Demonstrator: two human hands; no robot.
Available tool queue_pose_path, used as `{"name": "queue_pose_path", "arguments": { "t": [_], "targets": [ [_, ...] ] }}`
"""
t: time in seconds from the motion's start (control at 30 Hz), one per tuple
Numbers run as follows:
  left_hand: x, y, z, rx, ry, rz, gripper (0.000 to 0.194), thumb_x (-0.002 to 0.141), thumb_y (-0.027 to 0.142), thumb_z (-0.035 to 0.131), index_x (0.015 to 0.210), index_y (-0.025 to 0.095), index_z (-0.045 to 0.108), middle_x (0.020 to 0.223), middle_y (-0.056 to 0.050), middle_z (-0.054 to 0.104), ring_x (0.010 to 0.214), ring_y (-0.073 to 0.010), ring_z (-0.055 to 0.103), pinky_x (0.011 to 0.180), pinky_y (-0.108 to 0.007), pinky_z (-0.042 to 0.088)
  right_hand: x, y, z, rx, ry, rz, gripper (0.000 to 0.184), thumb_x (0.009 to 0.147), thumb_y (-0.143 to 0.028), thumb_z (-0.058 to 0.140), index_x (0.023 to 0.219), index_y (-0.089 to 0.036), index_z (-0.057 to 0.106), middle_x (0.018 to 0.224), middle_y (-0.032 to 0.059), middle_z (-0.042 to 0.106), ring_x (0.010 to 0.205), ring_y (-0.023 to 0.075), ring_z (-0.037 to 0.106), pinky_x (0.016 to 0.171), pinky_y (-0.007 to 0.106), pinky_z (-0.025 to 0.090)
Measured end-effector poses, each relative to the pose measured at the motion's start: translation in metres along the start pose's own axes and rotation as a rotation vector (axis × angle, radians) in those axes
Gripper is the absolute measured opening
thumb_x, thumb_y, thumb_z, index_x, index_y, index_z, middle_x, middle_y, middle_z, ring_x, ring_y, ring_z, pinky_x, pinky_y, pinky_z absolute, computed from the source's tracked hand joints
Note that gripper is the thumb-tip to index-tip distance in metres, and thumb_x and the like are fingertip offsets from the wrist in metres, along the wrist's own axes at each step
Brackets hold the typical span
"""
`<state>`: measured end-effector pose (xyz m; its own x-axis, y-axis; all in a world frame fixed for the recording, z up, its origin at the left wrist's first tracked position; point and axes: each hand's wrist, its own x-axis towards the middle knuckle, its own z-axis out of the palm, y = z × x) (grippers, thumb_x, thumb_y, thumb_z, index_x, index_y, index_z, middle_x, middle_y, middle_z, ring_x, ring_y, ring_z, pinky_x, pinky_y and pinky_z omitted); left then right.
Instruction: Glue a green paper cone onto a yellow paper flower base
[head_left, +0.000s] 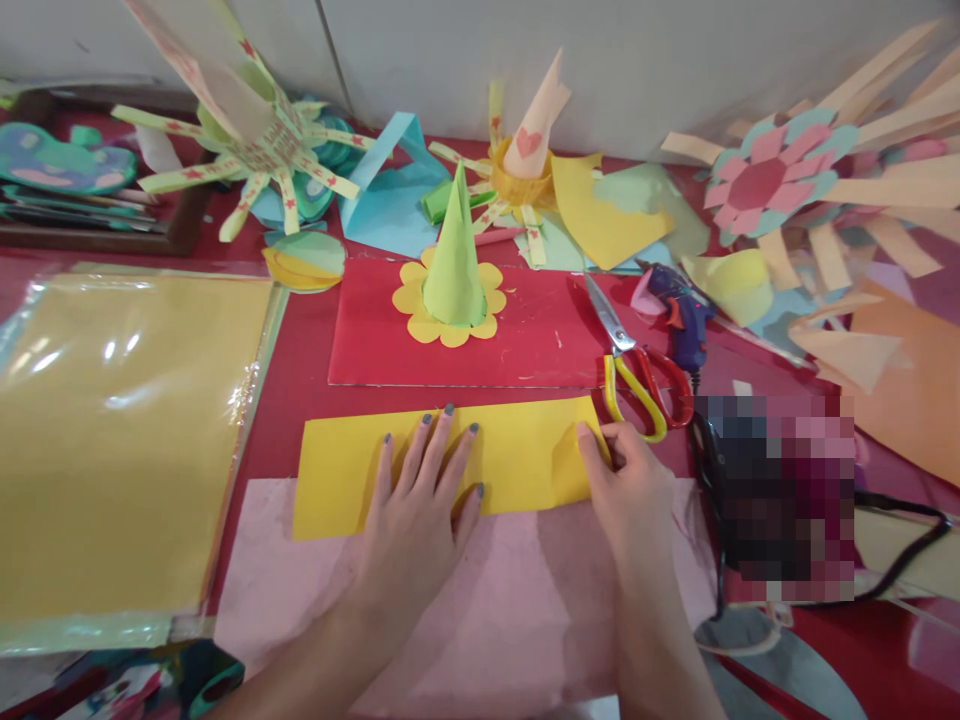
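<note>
A strip of yellow paper (517,450) lies across the pink sheet (517,600) in front of me. My left hand (420,490) rests flat on its left half, fingers spread. At the right end, my right hand (622,460) pinches the paper's edge between thumb and fingers, and that end lifts slightly. Behind the strip, a green paper cone (454,260) stands on a yellow flower-shaped base (411,300), on a red board (367,350). Scissors (619,345) with yellow and red handles lie beyond my right hand, blades pointing away.
A glue gun (682,320) lies right of the scissors. Plastic-wrapped coloured paper (127,440) covers the left side. Along the wall stand paper crafts, including a pink-and-teal paper flower (772,180), and a brown tray (176,235) of tools. A black cord (900,580) runs at right.
</note>
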<state>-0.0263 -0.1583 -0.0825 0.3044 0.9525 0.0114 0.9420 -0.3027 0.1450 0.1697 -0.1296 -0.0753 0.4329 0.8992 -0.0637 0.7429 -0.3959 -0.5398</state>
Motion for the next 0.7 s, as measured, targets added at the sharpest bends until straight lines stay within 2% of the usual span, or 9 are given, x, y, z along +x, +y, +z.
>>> {"name": "queue_pose_path", "arguments": {
  "t": [0.37, 0.7],
  "targets": [
    [0.0002, 0.0012, 0.0003, 0.024, -0.01, 0.002, 0.05, 0.093, 0.029, 0.038, 0.142, 0.018, 0.037, 0.15, -0.009, 0.032, 0.136, -0.0322, 0.034, 0.108, -0.058, 0.026, 0.0005, 0.001, 0.0017, -0.024, 0.008, -0.022, 0.028, 0.081, -0.048, 0.049, 0.07, -0.022, 0.051, 0.057, -0.0023, 0.053, 0.052, 0.0132, 0.046, 0.053, 0.024, 0.032],
    [0.0002, 0.002, 0.0, -0.001, -0.004, -0.02, 0.047, 0.094, 0.033, 0.035, 0.139, 0.02, 0.041, 0.15, -0.007, 0.033, 0.136, -0.0295, 0.035, 0.109, -0.055, 0.027, -0.0001, 0.0041, 0.0074, 0.032, 0.043, -0.035, 0.025, 0.08, -0.045, 0.053, 0.077, -0.021, 0.052, 0.061, -0.0018, 0.057, 0.053, 0.0132, 0.051, 0.055, 0.024, 0.035]
  ]
}}
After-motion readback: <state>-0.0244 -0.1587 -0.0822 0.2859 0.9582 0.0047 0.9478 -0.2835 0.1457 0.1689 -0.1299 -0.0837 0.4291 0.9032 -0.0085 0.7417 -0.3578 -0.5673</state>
